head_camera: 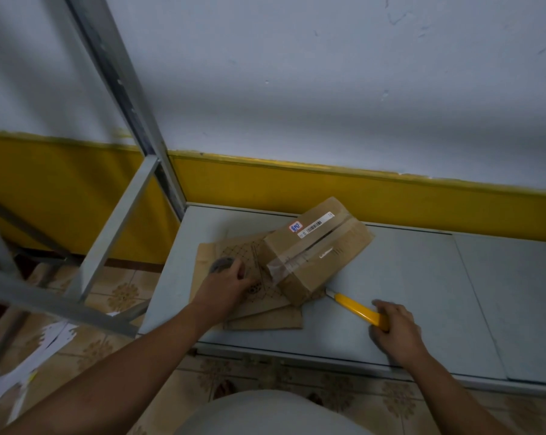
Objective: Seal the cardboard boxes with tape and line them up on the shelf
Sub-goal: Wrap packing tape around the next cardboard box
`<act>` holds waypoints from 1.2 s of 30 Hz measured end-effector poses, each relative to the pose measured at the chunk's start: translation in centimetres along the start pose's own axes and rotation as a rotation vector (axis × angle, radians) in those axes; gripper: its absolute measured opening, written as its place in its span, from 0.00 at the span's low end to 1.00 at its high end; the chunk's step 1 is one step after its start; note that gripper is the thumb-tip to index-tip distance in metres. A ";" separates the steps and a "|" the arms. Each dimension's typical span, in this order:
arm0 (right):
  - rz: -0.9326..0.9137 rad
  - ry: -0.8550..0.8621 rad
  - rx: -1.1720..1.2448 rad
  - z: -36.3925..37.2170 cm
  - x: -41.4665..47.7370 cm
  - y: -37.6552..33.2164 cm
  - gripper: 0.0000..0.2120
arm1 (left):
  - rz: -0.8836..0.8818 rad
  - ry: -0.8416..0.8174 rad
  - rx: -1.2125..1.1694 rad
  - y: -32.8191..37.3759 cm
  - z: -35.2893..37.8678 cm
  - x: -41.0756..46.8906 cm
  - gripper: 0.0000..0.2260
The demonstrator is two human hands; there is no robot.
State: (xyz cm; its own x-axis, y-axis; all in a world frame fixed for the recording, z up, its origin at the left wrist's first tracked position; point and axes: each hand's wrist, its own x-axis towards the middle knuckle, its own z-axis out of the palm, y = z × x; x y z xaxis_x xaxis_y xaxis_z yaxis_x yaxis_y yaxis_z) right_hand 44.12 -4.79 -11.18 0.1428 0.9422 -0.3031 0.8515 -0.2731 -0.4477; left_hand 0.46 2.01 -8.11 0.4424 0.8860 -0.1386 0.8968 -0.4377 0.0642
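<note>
Right hand (394,321) grips knife (356,307); left hand (230,285) holds apparent tape roll (222,265). One box (315,246) taped on shelf (422,277); flat cardboard (265,321) remains unsealed.

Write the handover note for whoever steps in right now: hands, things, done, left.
Left hand grips a dark blurred roll, probably the tape roll, over the flattened cardboard.
Right hand holds the yellow utility knife, its blade end by the box's near corner.
The cardboard box lies askew, partly on the flattened cardboard, on the shelf. Clear tape runs along its top seam and over the near end.
Done: this box looks taped.
Left: straighten it; the flat pieces are not yet made up or sealed.
</note>
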 end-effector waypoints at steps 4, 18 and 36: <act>-0.182 0.264 0.196 -2.0 -0.6 -4.9 0.19 | 0.002 0.027 0.013 -0.1 0.3 -0.3 0.25; -0.469 0.191 -0.033 0.4 3.2 -23.5 0.22 | 0.027 -0.026 0.115 0.1 0.4 -1.8 0.31; -0.491 0.210 -0.085 2.9 2.8 -22.2 0.23 | -0.119 0.025 -0.102 -0.1 -0.2 -2.3 0.23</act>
State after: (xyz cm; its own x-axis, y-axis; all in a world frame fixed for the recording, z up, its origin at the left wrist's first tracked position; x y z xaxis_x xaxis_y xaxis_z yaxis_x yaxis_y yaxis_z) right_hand 24.13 3.38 -4.59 -0.1922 0.9759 0.1034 0.8799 0.2181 -0.4222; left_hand -0.61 0.01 -7.56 0.3322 0.9347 -0.1266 0.9380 -0.3132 0.1488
